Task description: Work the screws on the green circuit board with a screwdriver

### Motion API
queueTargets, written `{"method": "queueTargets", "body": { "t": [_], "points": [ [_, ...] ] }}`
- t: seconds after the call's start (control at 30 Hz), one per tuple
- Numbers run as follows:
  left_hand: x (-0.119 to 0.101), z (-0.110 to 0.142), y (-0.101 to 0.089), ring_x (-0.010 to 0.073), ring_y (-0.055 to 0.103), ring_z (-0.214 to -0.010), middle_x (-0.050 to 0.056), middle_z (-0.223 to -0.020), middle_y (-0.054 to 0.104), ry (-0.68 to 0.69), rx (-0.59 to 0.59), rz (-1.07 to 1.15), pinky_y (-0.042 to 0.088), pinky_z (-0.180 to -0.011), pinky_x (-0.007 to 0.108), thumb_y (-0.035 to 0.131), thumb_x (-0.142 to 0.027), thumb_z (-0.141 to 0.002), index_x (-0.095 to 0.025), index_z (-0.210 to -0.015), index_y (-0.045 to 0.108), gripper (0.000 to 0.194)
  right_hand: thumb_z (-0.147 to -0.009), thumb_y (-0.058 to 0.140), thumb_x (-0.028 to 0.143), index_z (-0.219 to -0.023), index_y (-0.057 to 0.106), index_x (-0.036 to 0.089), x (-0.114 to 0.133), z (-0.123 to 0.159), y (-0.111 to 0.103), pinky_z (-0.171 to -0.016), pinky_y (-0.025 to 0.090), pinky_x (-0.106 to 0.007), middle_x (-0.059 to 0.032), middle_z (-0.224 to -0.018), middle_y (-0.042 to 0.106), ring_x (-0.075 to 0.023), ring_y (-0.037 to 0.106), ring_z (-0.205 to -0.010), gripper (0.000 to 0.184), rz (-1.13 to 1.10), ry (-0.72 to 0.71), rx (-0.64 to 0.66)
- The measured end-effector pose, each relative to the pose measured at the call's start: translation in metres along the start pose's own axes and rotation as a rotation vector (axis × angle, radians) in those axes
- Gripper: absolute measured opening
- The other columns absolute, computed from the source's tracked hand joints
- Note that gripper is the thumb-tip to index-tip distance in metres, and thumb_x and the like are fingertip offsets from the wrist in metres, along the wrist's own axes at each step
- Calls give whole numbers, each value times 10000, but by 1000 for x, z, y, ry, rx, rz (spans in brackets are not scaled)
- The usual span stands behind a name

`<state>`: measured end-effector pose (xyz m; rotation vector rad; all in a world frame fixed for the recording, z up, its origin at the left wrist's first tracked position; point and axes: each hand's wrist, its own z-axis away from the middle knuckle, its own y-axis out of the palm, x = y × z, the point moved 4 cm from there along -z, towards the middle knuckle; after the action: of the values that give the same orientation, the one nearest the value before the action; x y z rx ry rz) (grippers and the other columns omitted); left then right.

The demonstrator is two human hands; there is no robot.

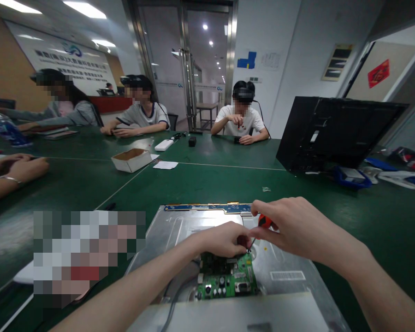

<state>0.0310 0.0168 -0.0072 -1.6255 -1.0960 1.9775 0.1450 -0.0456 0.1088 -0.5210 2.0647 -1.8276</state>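
Observation:
A silver metal monitor back panel [287, 258] lies flat on the green table [200, 184] in front of me. A green circuit board [228, 279] is mounted on it. My left hand [221, 240] rests closed on the board's top edge, fingers pressed down. My right hand [290, 223] is closed round a red-handled screwdriver [264, 222], whose tip points down at the board's upper right corner. A blue strip board [207, 208] runs along the panel's far edge.
A black monitor shell [332, 133] stands at the right. An open cardboard box [131, 159], a white paper [165, 164] and a white remote-like item [163, 145] lie mid-table. Three people sit at the far side; another person's arms [10, 173] rest at left.

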Motion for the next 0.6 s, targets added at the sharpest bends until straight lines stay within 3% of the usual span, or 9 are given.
{"method": "queueTargets", "body": {
  "t": [0.13,0.2,0.43,0.6],
  "points": [
    [0,0,0,128,519,-649,-16,-712,581,-39,-15,-6,379,-589,215,579,-46,-722,-155,-812,608,144,-867,560,273,-914,543,230,-1,0,1,-483,235,-268,15,-736,680,-192,627,-617,66,11,-13,-21],
    [1,0,0,125,510,-634,-21,-698,571,-52,-24,-1,373,-576,212,581,-55,-722,-156,-804,603,132,-831,575,225,-962,533,236,0,1,2,-486,244,-266,20,-803,690,-186,629,-643,137,-21,-38,-39],
    [-3,0,-1,137,531,-660,-10,-730,602,-16,1,-16,396,-608,224,565,-42,-718,-165,-868,627,204,-903,544,371,-836,547,240,0,0,1,-470,217,-262,30,-645,648,-170,585,-546,147,10,-12,-13],
    [-1,1,0,127,509,-628,-18,-686,568,-42,-28,-6,374,-576,217,581,-76,-722,-156,-792,600,108,-857,556,260,-909,547,238,1,0,1,-478,215,-270,26,-701,667,-182,608,-582,57,2,-21,-23]
  ]
}}
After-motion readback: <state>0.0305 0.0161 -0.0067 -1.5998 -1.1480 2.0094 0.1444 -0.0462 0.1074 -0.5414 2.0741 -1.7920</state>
